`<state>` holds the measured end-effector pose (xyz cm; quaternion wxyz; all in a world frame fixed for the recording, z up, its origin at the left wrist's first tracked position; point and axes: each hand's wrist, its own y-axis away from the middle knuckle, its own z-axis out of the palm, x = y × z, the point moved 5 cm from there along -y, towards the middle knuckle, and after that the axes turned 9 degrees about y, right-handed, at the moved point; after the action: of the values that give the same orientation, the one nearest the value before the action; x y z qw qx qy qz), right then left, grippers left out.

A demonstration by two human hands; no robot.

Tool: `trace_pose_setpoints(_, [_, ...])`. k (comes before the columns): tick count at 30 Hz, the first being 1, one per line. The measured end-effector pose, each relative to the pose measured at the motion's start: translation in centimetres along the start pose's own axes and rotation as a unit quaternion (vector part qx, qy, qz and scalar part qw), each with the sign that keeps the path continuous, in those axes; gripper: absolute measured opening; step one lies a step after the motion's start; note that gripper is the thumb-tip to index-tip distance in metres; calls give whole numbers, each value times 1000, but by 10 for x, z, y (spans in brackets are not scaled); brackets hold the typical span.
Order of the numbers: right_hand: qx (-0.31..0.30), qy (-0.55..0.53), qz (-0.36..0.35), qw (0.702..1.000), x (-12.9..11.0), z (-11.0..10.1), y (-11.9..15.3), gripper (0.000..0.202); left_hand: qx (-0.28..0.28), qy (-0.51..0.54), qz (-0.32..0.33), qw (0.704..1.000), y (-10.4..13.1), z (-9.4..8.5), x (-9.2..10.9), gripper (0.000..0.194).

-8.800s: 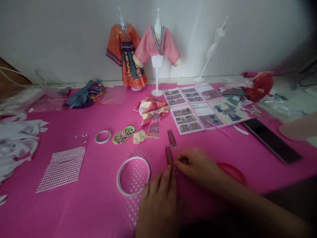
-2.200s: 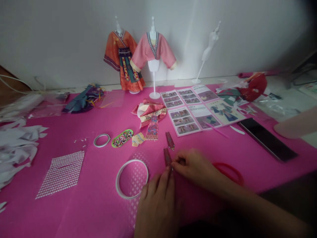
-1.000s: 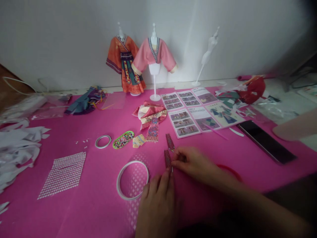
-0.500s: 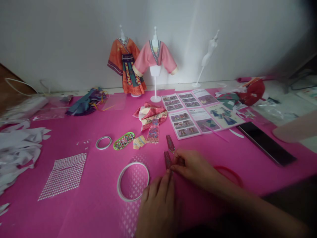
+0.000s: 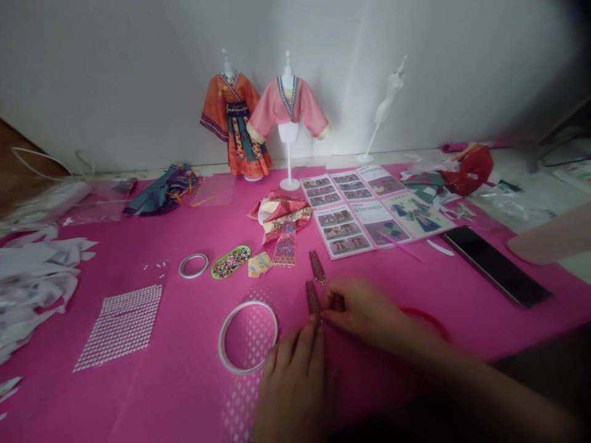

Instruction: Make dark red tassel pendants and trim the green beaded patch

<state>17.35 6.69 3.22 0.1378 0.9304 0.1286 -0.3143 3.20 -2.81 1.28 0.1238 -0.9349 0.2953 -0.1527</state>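
Observation:
My left hand (image 5: 293, 387) and my right hand (image 5: 362, 311) meet over the near end of a small dark-red patterned fabric strip (image 5: 313, 296) that lies on the pink mat (image 5: 184, 381). Fingertips of both hands pinch or press its lower end. A second, similar strip (image 5: 317, 266) lies just beyond it, untouched. A large white tape ring (image 5: 248, 336) lies left of my left hand. A red ring (image 5: 429, 320) shows partly behind my right wrist.
Farther back lie a small tape ring (image 5: 194, 265), a green bead tray (image 5: 231, 261), folded doll garments (image 5: 281, 218), an instruction sheet (image 5: 369, 206) and a phone (image 5: 496, 264). A rhinestone sheet (image 5: 120, 326) lies left. Dressed mannequins (image 5: 289, 104) stand by the wall. Another person's arm (image 5: 549, 240) rests at right.
Both hands stay on the strip's near end with only small finger shifts. The view has tilted slightly, so everything sits a little lower in the picture.

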Motion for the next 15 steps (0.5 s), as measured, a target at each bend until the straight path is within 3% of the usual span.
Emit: trace_pose_setpoints(15, [-21, 28, 10, 999, -4, 0, 0, 5, -7, -6, 8, 1000, 3, 5, -3, 42])
